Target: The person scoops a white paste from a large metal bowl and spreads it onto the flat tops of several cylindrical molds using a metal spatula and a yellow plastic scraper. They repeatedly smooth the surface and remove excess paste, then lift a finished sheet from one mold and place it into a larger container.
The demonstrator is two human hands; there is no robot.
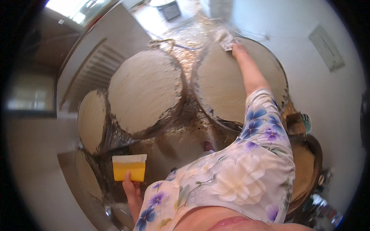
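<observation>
My left hand [132, 186] grips a yellow scraper [129, 171] with a whitish, smeared upper edge, above the floor in front of me. My right arm reaches far forward, and my right hand [240, 50] pinches a pale, speckled cloth or sheet [224, 37]; its exact kind is unclear. That piece lies over the far edge of a large round griddle [219, 78], which is coated with a thin pale layer like batter. To its left is a second coated round griddle [147, 89], with dark, flaky bits along its rim.
Smaller-looking coated round surfaces [92, 121] stand further left. On the right, a round pan [302, 170] holds a tan layer, below a small brown box [294, 122]. Pale scraps litter the floor [190, 57] between the griddles. A blue hose [188, 47] lies there.
</observation>
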